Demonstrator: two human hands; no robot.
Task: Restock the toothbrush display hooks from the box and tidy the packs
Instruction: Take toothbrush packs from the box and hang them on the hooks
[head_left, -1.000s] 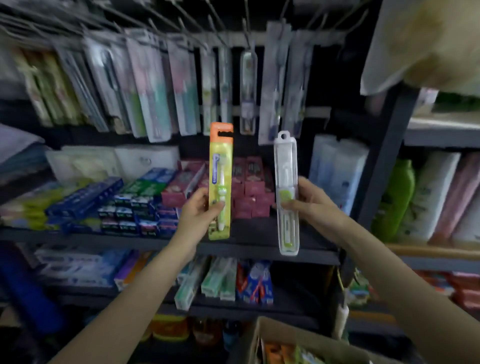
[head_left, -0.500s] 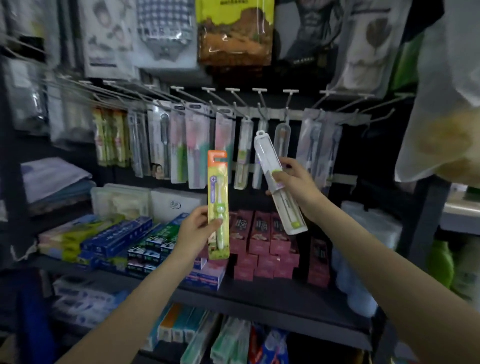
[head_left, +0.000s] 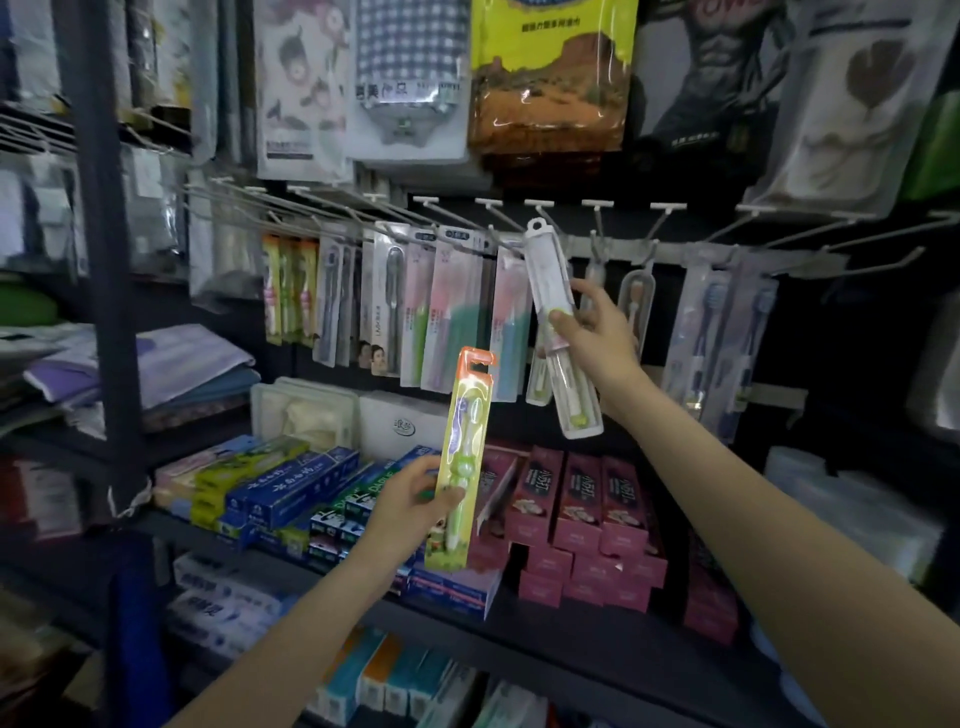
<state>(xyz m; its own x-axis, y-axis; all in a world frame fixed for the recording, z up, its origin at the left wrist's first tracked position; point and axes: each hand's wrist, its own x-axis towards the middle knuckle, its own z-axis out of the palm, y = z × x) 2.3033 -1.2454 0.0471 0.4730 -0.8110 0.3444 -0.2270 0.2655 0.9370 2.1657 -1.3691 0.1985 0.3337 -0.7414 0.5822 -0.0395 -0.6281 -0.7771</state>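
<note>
Two packs are held up before the hooks (head_left: 540, 215). A yellow pack (head_left: 460, 462) with an orange top is gripped near its lower half by the left hand (head_left: 410, 501), fingers curled round it, above the toothpaste boxes (head_left: 582, 512). A clear case (head_left: 558, 332) is pinched at its middle by the right hand (head_left: 597, 332), its hang tab raised to a hook tip.

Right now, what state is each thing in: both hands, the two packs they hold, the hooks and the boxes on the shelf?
left hand: grips the yellow-green pack low down.
yellow-green pack: held near upright, off any hook.
right hand: grips the clear case at its middle.
clear case: tilted, hang hole raised to a hook tip, not threaded yet.
hooks: some bare, others loaded with hanging packs.
pink boxes: closed, stacked on the shelf.
</note>
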